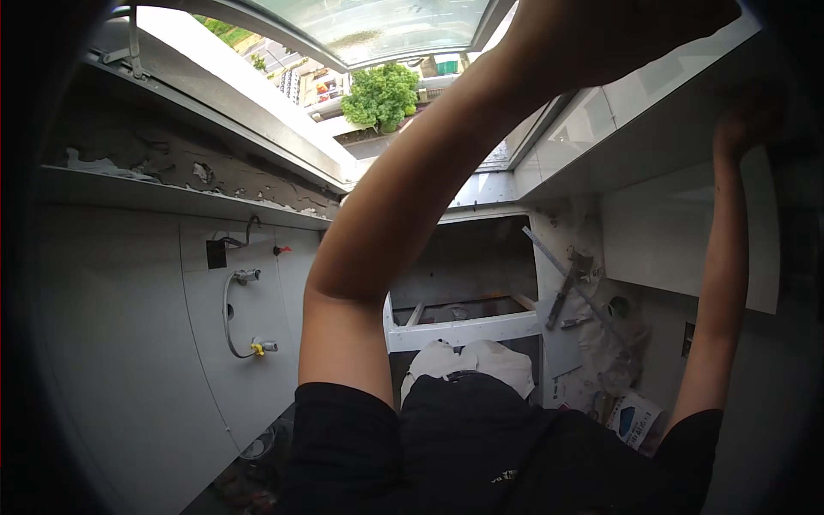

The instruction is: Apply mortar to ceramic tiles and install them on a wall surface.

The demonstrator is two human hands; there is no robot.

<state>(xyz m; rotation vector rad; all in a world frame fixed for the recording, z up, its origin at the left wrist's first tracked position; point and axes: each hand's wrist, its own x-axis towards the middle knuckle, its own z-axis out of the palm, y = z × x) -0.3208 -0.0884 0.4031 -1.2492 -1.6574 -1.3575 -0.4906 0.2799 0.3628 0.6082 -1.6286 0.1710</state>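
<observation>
Your L hand (652, 33) & R hand (752, 118) up far right; fingers: can't tell. L wall tiles (120, 300) look done, valves (269, 346) in; ragged mortar (245, 187) above looks unfinished.

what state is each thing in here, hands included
left hand: raised, dark, grip unclear
right hand: raised, in shadow, grip unclear
window sash: open
grey hose: curved, ends at two wall fittings
white-framed opening: uncovered
grey cable or tube: bent, sticking out from the wall
</observation>
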